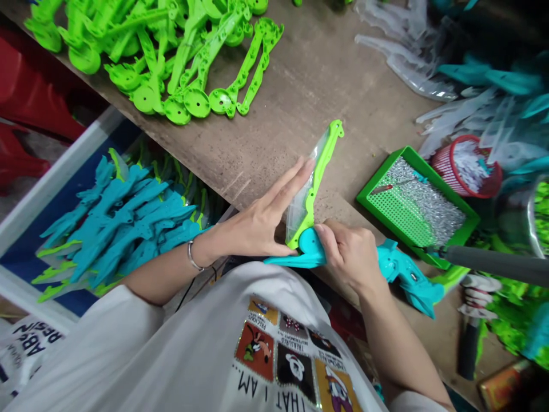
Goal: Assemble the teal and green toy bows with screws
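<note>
My left hand grips a long bright green plastic strip with a clear plastic blade along its side. Its fingers lie on the clear part, and the thumb is at the lower end. Closed around a teal plastic part is my right hand, the thumb pressed on top. The teal part's rounded end meets the green strip's lower end at the table edge. Beyond my right wrist lies another teal piece with green; whether it joins the held part is hidden.
Green plastic parts are heaped at the back left. A crate of teal-and-green pieces stands left, below the table. To the right are a green basket of small metal pieces, a red basket, clear parts and a dark-handled tool.
</note>
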{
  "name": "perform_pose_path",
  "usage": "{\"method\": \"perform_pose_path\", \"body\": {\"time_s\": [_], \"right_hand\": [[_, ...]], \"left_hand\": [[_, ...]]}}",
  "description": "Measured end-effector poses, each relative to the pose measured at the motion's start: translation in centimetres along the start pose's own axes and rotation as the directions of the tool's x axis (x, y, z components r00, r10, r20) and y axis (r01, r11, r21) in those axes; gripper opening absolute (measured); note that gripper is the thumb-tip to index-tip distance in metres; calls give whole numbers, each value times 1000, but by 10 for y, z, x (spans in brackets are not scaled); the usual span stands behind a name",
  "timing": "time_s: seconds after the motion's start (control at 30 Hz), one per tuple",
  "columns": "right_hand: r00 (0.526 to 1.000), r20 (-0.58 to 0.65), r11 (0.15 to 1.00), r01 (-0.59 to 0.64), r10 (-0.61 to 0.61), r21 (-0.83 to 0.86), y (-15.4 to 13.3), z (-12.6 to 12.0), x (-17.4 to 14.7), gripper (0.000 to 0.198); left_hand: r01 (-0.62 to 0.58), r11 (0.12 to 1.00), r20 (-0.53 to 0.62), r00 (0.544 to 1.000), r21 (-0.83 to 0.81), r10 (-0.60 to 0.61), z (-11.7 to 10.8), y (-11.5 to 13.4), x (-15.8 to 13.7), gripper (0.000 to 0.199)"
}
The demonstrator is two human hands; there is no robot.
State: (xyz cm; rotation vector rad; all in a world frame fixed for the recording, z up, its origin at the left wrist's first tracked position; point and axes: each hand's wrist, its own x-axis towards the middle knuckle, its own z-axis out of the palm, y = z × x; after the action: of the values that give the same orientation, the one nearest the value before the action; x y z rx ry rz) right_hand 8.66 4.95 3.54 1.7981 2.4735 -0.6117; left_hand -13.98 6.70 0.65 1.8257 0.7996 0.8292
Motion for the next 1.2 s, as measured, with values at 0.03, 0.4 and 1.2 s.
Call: {"method": "perform_pose_path", "body": {"time_s": [0.03,0.4,1.2], "right_hand": [[1000,3,1000,-11,11,-6,1,0,0,75],[999,21,998,-49,50,-49,4,2,6,78],[963,-87,965,-260,255,-43,29,17,43,63]], "left_hand": [[3,1000,-9,1000,-14,-3,1,1,0,114],[222,954,79,974,-203,-210,-9,-2,-4,108],[621,399,167,655,-675,-737,27,-23,15,38]]}}
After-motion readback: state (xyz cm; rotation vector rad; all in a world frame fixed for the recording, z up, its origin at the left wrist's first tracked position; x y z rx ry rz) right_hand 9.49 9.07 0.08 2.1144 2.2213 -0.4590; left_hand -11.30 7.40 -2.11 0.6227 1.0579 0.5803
